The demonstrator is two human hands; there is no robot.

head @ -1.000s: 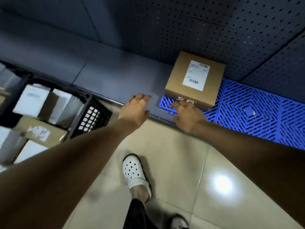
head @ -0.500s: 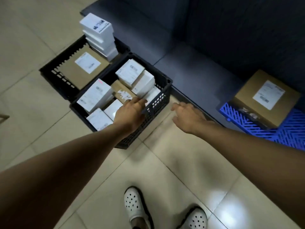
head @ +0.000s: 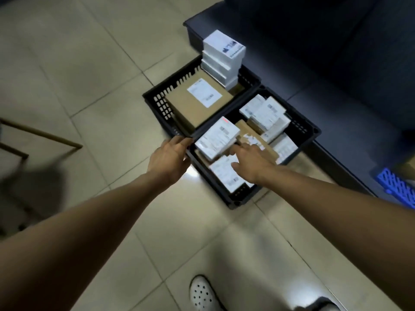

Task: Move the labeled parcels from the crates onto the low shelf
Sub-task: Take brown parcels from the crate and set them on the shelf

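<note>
Two black crates stand on the tiled floor beside the dark low shelf (head: 350, 122). The near crate (head: 235, 202) holds several white and brown labeled parcels. The far crate (head: 157, 99) holds a large brown labeled parcel (head: 197, 102) and a stack of white boxes (head: 222, 57). My left hand (head: 168, 156) reaches to the near crate's left rim, fingers extended. My right hand (head: 249, 162) is over the near crate, fingers straight, next to a white parcel (head: 216, 140) and above a brown one (head: 258, 142). Neither hand holds anything.
A blue plastic pallet (head: 397, 187) lies on the shelf at the right edge. A thin metal frame (head: 40, 133) stands on the floor at left. My white perforated shoes (head: 202, 292) are at the bottom on the beige tiles.
My view swung left from the shelf and pallet to the crates. Both hands left the brown parcel on the pallet and moved over the near crate.
</note>
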